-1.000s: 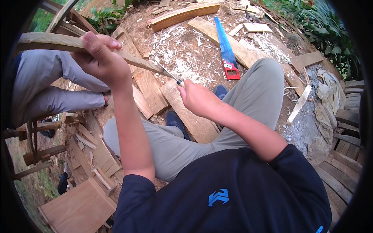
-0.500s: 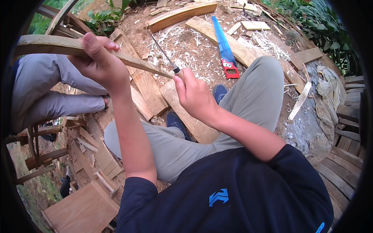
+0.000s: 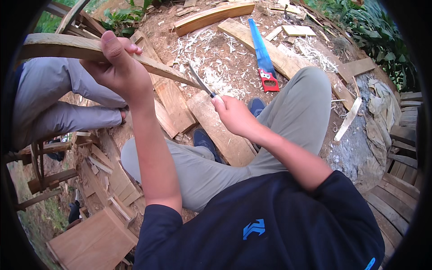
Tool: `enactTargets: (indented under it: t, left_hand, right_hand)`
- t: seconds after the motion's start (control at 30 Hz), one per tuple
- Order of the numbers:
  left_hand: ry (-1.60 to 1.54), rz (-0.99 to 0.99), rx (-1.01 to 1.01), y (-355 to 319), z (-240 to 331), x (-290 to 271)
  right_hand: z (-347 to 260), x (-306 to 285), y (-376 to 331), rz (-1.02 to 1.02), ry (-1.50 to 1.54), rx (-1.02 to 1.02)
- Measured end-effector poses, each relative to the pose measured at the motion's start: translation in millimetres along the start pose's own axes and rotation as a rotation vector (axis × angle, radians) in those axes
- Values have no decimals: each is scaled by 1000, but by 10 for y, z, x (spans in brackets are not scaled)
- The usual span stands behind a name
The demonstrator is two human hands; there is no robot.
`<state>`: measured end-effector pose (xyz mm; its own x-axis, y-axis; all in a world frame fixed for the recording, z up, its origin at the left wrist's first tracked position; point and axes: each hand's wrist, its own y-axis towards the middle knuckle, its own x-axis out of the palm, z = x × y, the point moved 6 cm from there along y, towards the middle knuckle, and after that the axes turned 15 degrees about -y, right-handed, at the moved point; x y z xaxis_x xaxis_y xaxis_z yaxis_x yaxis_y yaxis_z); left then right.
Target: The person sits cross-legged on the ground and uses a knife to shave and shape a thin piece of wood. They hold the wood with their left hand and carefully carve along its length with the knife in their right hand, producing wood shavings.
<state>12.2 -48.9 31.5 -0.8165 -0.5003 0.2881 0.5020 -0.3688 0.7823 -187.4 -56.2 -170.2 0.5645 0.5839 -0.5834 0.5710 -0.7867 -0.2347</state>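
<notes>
A long strip of wood (image 3: pixel 63 47) slants from the upper left down toward the middle, and my left hand (image 3: pixel 118 67) is closed around it with the thumb on top. My right hand (image 3: pixel 238 116) grips a knife (image 3: pixel 200 79) by its handle, which the fingers mostly hide. The slim, slightly curved blade points up and left, close beside the lower end of the strip. From this view I cannot tell whether blade and wood touch.
A hand saw (image 3: pixel 263 56) with blue blade and red handle rests against a plank (image 3: pixel 240 38) beyond my knees. Pale shavings (image 3: pixel 218 83) litter the ground. Another person's legs (image 3: pixel 67 99) are at the left; a wooden board (image 3: pixel 92 238) lies lower left.
My right hand has moved slightly right and down with the knife, and the blade has turned so its flat side shows more. My left hand still holds the strip, shifted a little.
</notes>
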Motion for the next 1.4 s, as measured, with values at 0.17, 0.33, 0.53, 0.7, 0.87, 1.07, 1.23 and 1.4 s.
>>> enactTargets:
  t: [0.17, 0.33, 0.53, 0.7, 0.87, 1.07, 1.23, 1.4]
  left_hand:
    - [-37, 9, -9, 14, -30, 4]
    - [-43, -14, -13, 20, 20, 54]
    - [1, -12, -13, 20, 29, 50]
    - [16, 11, 15, 16, 74, 8]
    - [-146, 19, -51, -22, 98, 19]
    - [-118, 36, -146, -286, 276, 116]
    - [0, 215, -132, -447, 462, -21]
    - [21, 325, -149, -441, 482, -300]
  right_hand:
    - [-349, -298, -77, 131, -1, -49]
    - [-241, -271, -17, 5, -378, -16]
    - [37, 20, -30, 14, -222, 6]
    - [185, 55, 106, -88, -16, -41]
    - [86, 91, 33, -370, 357, 235]
    - [136, 106, -56, -206, 69, -5]
    - [229, 267, -104, -103, 50, -114]
    - [98, 224, -159, -991, 1234, 520]
